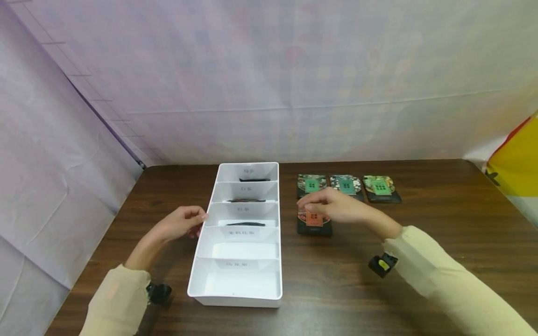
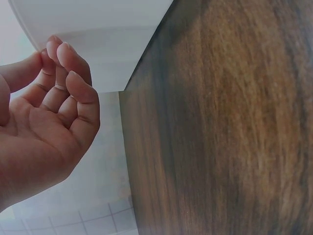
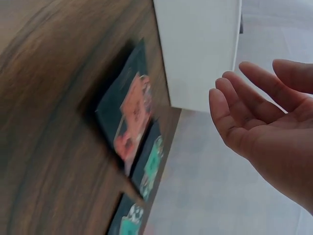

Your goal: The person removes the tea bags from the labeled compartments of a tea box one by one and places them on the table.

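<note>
A long white box [image 1: 239, 298] with several labelled compartments stands on the table. At its left rim is my left hand [image 1: 182, 221]; thumb and curled fingers pinch the edge, also in the left wrist view [image 2: 54, 112]. My right hand [image 1: 338, 205] hovers over a black packet with a red label [image 1: 314, 223], its fingers loosely bent and holding nothing. In the right wrist view the red-label packet [image 3: 129, 107] lies on the table apart from the fingers. Dark packets, such as one in the third compartment [image 1: 245, 224], stand edge-up in the three far compartments; the two near ones hold none.
Behind the red-label packet lie three more in a row: a green-label one [image 1: 311, 185], a teal-label one [image 1: 346, 186] and a light-green-label one [image 1: 381, 189]. A pale cloth curtain [image 1: 294, 93] hangs behind the wooden table [image 1: 441, 210]. Yellow cloth [image 1: 514, 163] hangs at the right.
</note>
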Available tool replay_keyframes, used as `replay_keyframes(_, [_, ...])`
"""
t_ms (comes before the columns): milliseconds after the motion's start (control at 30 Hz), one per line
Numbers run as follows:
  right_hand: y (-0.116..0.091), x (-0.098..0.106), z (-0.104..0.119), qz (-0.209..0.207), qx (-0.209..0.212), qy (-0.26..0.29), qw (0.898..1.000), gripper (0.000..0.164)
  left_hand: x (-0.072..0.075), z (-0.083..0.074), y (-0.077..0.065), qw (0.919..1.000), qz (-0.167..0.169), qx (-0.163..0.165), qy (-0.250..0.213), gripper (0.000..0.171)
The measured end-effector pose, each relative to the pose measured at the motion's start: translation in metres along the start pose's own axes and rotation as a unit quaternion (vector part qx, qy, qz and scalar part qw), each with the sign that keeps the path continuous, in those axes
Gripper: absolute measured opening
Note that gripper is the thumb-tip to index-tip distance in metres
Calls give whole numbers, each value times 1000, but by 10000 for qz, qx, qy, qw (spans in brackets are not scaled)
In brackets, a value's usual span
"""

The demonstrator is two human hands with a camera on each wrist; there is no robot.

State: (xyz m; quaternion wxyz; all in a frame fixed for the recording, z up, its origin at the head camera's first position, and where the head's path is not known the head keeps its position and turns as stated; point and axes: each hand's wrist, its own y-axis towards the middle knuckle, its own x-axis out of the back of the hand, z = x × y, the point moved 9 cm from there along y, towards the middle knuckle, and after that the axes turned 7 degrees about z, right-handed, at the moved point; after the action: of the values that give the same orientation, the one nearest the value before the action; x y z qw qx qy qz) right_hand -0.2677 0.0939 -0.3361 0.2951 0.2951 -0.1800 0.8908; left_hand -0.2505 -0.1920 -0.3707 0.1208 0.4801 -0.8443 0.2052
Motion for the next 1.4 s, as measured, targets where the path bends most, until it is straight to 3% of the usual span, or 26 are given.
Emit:
replay_keyframes(467, [17, -7, 40, -7, 610, -160, 9980, 23, -1, -1, 0, 10000, -14, -5, -33, 20])
replay_keyframes(667, [23, -15, 48, 165, 668, 366, 9970, 24, -1, 1, 1, 10000, -8, 21, 19, 20])
replay_keyframes(900, [31, -25, 62, 71, 944, -293, 9951, 23, 0, 1, 0, 10000, 1, 21, 35, 20])
replay_keyframes(1400, [44, -50, 71, 279, 901, -490, 9943, 21, 0, 2, 0, 10000, -18, 18, 47, 20])
